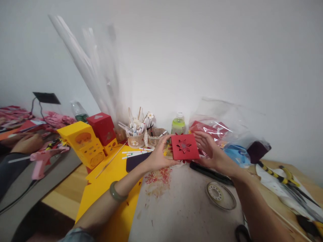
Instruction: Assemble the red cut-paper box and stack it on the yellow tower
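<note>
Between my two hands is a red paper box (178, 155), raised over the far end of the grey board. A flower-shaped cutout pierces the face toward me, and red pointed pieces stick out around its edges. My left hand (161, 154) grips the box's left side, thumb along the lower edge. On the right side my right hand (210, 151) is curled against it, its fingers partly behind the box. Just below lies a long black tool (212, 173), and nearer me a roll of clear tape (215, 192) rests on the board.
Yellow (82, 148) and red boxes (101, 126) stand left on yellow sheets (108, 198). Pens fill a basket (136, 139) beside a bottle (178, 124). Scissors (290, 174) lie right. At far left, another person's hand (29, 144) is near a pink glue gun (40, 164).
</note>
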Demonstrator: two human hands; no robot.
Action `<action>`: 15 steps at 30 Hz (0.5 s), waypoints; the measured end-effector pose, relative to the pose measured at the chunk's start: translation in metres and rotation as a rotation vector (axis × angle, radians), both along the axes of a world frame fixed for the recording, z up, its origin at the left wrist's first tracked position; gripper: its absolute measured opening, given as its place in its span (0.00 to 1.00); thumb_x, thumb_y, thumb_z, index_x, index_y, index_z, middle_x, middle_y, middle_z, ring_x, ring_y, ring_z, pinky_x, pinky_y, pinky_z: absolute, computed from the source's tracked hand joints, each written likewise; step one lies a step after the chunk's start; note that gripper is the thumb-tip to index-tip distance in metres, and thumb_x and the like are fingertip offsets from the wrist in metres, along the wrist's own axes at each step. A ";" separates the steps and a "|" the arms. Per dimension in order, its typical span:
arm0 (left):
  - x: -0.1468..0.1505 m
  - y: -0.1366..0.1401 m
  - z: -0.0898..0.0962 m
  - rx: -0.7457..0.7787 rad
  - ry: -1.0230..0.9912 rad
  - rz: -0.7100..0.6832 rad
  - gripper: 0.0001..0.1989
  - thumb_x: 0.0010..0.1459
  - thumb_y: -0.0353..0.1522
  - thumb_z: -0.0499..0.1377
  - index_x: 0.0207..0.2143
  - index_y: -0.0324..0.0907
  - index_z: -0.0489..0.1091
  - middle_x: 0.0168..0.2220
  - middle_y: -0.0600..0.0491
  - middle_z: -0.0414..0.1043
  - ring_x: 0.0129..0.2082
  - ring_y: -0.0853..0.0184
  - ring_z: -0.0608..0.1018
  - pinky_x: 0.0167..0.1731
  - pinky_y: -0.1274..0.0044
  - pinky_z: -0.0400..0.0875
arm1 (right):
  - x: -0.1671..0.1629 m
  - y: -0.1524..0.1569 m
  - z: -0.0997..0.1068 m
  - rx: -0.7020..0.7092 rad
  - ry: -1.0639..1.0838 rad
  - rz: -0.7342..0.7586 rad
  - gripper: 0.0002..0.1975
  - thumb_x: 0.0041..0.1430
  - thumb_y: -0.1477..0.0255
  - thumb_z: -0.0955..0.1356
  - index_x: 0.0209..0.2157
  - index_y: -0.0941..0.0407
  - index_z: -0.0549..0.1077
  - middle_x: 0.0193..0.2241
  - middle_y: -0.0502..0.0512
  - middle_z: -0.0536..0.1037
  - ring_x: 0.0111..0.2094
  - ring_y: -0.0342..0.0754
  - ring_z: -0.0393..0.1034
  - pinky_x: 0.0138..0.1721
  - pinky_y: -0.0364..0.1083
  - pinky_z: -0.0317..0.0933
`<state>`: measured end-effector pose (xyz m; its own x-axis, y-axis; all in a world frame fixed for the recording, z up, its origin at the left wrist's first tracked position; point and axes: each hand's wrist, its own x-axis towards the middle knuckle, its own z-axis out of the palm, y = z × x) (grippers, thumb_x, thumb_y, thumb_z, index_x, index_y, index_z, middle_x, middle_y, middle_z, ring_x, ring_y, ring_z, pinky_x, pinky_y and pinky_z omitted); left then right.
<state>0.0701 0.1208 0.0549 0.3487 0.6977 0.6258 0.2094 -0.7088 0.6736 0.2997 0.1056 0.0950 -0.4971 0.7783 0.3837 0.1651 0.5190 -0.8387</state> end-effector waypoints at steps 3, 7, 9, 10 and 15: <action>0.001 -0.002 0.005 0.086 0.008 0.056 0.38 0.42 0.37 0.69 0.55 0.45 0.57 0.55 0.43 0.57 0.58 0.51 0.60 0.58 0.58 0.52 | 0.001 -0.002 0.001 0.034 -0.035 -0.020 0.39 0.50 0.71 0.72 0.59 0.44 0.49 0.64 0.55 0.50 0.65 0.53 0.44 0.64 0.60 0.42; -0.001 0.001 0.006 0.382 0.120 0.175 0.36 0.46 0.33 0.66 0.56 0.50 0.56 0.55 0.45 0.50 0.59 0.51 0.56 0.58 0.57 0.52 | 0.004 -0.004 0.003 0.010 -0.084 -0.047 0.43 0.49 0.67 0.73 0.61 0.44 0.47 0.66 0.55 0.45 0.66 0.54 0.40 0.64 0.60 0.41; -0.004 0.003 0.005 0.560 0.200 0.260 0.35 0.48 0.31 0.64 0.57 0.53 0.55 0.55 0.46 0.48 0.59 0.51 0.55 0.58 0.55 0.51 | 0.004 -0.002 0.002 -0.035 -0.022 -0.032 0.42 0.50 0.60 0.72 0.61 0.44 0.47 0.65 0.56 0.48 0.66 0.54 0.41 0.63 0.59 0.42; -0.006 0.004 0.004 0.615 0.232 0.287 0.34 0.49 0.30 0.63 0.57 0.55 0.55 0.55 0.47 0.48 0.59 0.50 0.54 0.58 0.54 0.50 | 0.004 -0.001 0.001 -0.055 0.019 -0.020 0.41 0.51 0.55 0.70 0.61 0.44 0.47 0.65 0.57 0.50 0.66 0.54 0.43 0.63 0.60 0.43; -0.010 0.006 -0.004 0.800 0.321 0.314 0.29 0.50 0.31 0.63 0.53 0.61 0.60 0.54 0.50 0.50 0.56 0.52 0.57 0.57 0.54 0.52 | 0.001 -0.001 0.001 -0.074 0.054 0.009 0.47 0.43 0.53 0.73 0.60 0.44 0.49 0.65 0.58 0.50 0.65 0.56 0.46 0.61 0.59 0.47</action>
